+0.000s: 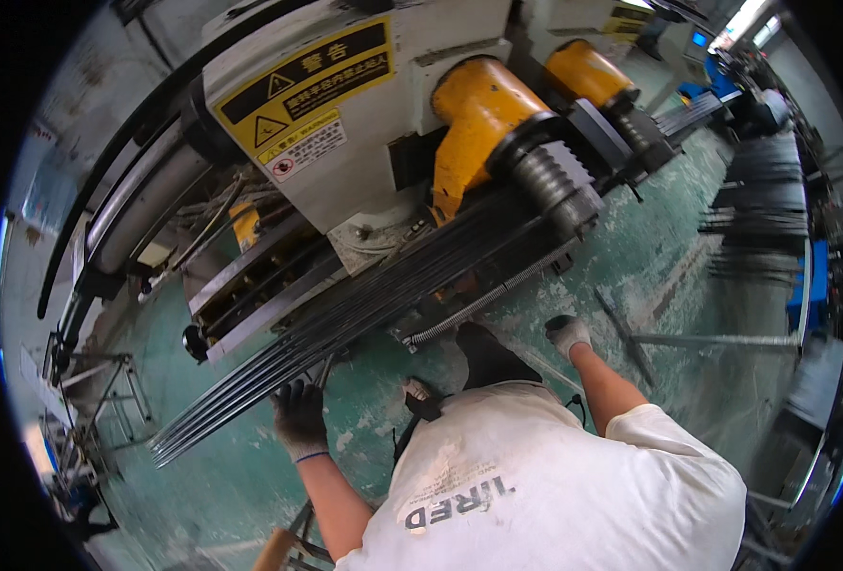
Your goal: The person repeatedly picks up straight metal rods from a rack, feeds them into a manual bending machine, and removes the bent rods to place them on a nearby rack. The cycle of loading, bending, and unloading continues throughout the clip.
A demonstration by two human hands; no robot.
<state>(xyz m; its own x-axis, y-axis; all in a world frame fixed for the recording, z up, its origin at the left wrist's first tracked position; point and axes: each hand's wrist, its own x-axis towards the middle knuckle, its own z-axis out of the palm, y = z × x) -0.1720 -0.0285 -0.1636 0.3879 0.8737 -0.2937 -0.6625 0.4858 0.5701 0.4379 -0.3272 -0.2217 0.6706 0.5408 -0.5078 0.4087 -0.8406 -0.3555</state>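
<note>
A bundle of long dark metal bars (283, 365) lies slantwise along the front of the machine, its ends sticking out toward the lower left. My left hand (299, 419), in a dark glove with a pale cuff, is raised to the near edge of these bars. Its fingers are stretched and a little apart, and their tips reach the lowest bar; firm contact cannot be made out. My right hand (567, 333), in a greyish-white glove, is held in front of my right side, away from the bars. Its fingers are too blurred to read.
The machine's grey body (383, 124) carries yellow-and-black warning labels. Two orange housings (493, 100) with ribbed metal shafts stand above the bars. A coil spring (478, 306) hangs below. To the right, a rack holds stacked dark bars (759, 209). The green floor (631, 238) is scuffed.
</note>
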